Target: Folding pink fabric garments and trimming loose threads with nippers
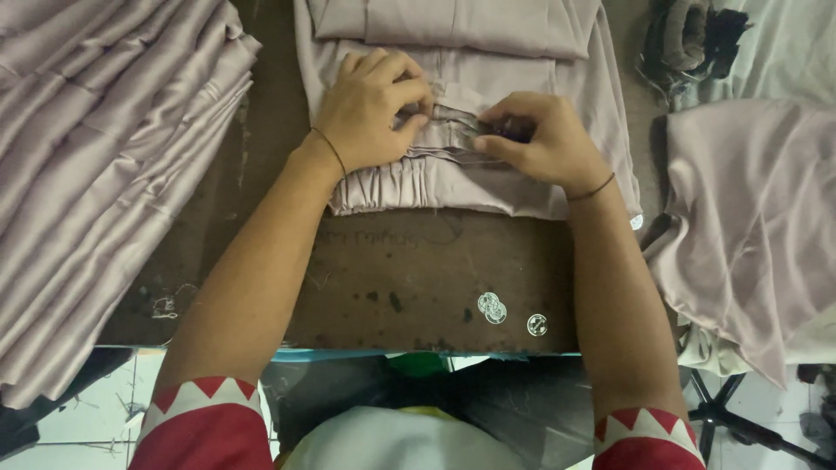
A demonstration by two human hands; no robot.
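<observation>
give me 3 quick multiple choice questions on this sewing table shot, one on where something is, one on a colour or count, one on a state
1. Where does the tall stack of folded cloth lie?
A. at the person's left
B. between the two hands
C. under the table

2. How many small round stickers show on the wooden table?
A. one
B. three
C. six

3. How is the garment's gathered waistband?
A. hanging over the table edge
B. lying flat and untouched
C. pinched by both hands

Answers:
1 A, the stack fills the picture's left side.
2 B, two overlap and one sits apart.
3 C, the left hand and right hand both grip it.
</observation>
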